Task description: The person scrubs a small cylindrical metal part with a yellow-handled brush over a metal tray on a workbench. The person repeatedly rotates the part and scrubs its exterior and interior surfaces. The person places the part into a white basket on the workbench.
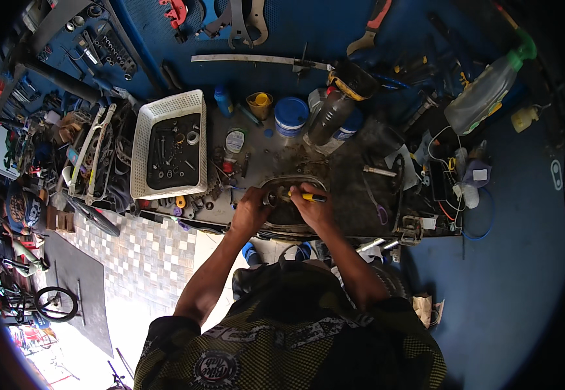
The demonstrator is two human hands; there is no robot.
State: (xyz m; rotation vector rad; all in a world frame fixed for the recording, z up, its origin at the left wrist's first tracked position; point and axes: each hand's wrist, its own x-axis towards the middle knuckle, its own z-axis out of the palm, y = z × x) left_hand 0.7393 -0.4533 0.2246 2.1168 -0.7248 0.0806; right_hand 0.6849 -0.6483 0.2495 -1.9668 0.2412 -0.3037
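Note:
At the front of the workbench, my left hand is closed around a small dark ring-shaped metal part. My right hand grips a tool with a yellow and black handle, its working end pointing left toward the ring-shaped part. That end is too small and dark to make out, so I cannot tell whether it touches the part. Both hands are over a shallow oval tray with a dark inside.
A white plastic basket of small metal parts stands left. Behind the hands are a blue tub, a dark bottle and a clear labelled bottle. Purple-handled scissors lie right. Tools hang on the blue wall.

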